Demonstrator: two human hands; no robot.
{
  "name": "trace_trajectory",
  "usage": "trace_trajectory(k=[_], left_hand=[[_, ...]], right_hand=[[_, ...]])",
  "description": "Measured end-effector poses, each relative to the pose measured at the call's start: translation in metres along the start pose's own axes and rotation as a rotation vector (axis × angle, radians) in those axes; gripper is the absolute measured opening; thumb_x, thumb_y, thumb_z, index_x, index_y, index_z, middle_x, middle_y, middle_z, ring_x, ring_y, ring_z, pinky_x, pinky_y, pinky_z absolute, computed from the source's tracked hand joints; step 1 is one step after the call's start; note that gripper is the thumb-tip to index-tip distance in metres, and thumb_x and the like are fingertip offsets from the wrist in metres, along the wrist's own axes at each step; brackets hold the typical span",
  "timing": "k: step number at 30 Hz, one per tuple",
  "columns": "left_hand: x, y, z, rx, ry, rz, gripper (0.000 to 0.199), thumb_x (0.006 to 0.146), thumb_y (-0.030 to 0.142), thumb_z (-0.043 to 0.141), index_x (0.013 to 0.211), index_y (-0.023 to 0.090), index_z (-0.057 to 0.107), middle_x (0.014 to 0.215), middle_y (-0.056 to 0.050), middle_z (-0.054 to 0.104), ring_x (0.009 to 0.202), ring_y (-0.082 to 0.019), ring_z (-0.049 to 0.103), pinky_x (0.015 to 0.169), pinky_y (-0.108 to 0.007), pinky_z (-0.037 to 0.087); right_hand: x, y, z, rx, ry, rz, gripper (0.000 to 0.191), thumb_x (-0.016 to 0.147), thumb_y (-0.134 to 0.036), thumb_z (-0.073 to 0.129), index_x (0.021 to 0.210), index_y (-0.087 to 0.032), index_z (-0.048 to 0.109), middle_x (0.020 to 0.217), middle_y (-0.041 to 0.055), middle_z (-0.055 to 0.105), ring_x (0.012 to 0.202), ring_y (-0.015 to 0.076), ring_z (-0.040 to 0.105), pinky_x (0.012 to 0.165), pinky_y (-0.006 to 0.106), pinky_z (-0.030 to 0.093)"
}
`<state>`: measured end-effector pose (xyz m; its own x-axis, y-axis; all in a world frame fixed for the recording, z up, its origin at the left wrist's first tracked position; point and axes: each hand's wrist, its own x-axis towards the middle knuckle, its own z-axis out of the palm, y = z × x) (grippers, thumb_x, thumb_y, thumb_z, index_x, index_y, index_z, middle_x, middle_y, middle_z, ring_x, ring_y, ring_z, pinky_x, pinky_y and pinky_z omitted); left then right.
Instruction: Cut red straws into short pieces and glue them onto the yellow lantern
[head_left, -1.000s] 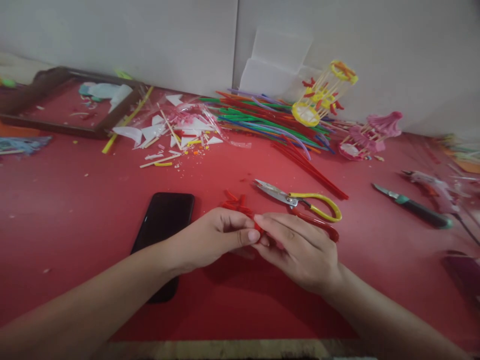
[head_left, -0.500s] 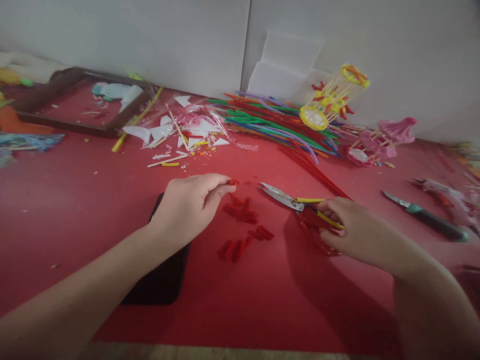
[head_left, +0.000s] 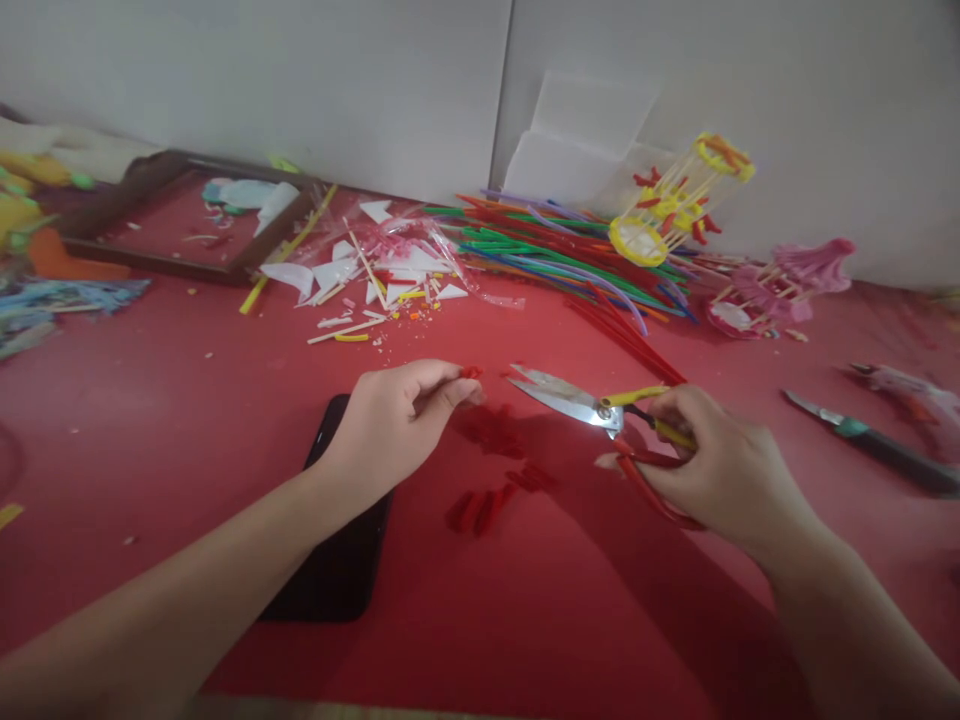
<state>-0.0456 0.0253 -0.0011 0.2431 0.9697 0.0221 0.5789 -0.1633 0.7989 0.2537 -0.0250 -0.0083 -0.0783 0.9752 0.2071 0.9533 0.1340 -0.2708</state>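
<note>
My left hand pinches a small red piece, apparently cut pipe cleaner, between thumb and fingertips. In my right hand is a pair of scissors with red and yellow parts at the handles. Its blades are parted slightly and point left, a short gap away from the red piece. Below the blades lie several short red pieces in loose groups on the red table. A black phone lies partly under my left forearm.
Long coloured pipe cleaners lie by the wall, near a yellow stick model and a pink one. Paper scraps and a dark frame are at the back left. A dark-handled knife lies at right.
The scissors have turned in my right hand, and their blades have parted more and come a little nearer my left hand. My left hand still pinches the red piece. The view has shifted slightly.
</note>
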Motion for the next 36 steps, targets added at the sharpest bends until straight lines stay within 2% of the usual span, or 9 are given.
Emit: trace_trajectory(k=[5, 12, 24, 31, 36], left_hand=[[0.000, -0.001, 0.004, -0.027, 0.016, -0.021, 0.028, 0.092, 0.041, 0.055, 0.090, 0.021, 0.073, 0.091, -0.002, 0.079, 0.086, -0.019, 0.073, 0.076, -0.025, 0.052], [-0.003, 0.004, 0.007, -0.107, -0.031, -0.019, 0.021, 0.090, 0.036, 0.058, 0.088, 0.021, 0.074, 0.088, 0.001, 0.080, 0.087, -0.015, 0.074, 0.074, -0.019, 0.052], [-0.004, 0.003, 0.008, -0.130, -0.086, -0.002, 0.022, 0.092, 0.035, 0.056, 0.089, 0.023, 0.074, 0.090, 0.003, 0.079, 0.088, -0.014, 0.074, 0.077, -0.018, 0.052], [-0.004, 0.003, 0.008, -0.100, -0.078, 0.028, 0.021, 0.092, 0.034, 0.056, 0.090, 0.023, 0.074, 0.088, 0.003, 0.079, 0.086, -0.014, 0.074, 0.076, -0.018, 0.052], [-0.003, 0.000, 0.009, -0.079, -0.096, 0.025, 0.023, 0.092, 0.035, 0.055, 0.089, 0.023, 0.074, 0.090, 0.004, 0.079, 0.087, -0.014, 0.074, 0.073, -0.018, 0.052]], right_hand=[[-0.001, -0.007, 0.006, -0.039, 0.048, 0.010, 0.050, 0.068, -0.068, 0.066, 0.080, -0.023, 0.049, 0.068, 0.0015, 0.062, 0.054, 0.0171, 0.058, 0.048, 0.027, 0.039], [-0.004, -0.018, 0.011, 0.154, 0.070, -0.005, 0.049, 0.068, -0.065, 0.070, 0.079, -0.022, 0.049, 0.061, -0.0010, 0.060, 0.050, 0.0125, 0.054, 0.046, 0.024, 0.040], [-0.005, -0.024, 0.018, 0.155, 0.005, 0.011, 0.053, 0.068, -0.071, 0.067, 0.072, -0.023, 0.045, 0.059, -0.0012, 0.058, 0.048, 0.0113, 0.050, 0.044, 0.023, 0.036], [-0.005, -0.023, 0.017, 0.137, -0.016, 0.011, 0.056, 0.065, -0.074, 0.067, 0.070, -0.023, 0.045, 0.051, -0.0051, 0.048, 0.044, 0.0091, 0.040, 0.041, 0.021, 0.032], [-0.005, -0.022, 0.016, 0.126, 0.009, -0.024, 0.055, 0.067, -0.074, 0.065, 0.065, -0.022, 0.045, 0.047, -0.0056, 0.047, 0.040, 0.0085, 0.039, 0.038, 0.021, 0.030]])
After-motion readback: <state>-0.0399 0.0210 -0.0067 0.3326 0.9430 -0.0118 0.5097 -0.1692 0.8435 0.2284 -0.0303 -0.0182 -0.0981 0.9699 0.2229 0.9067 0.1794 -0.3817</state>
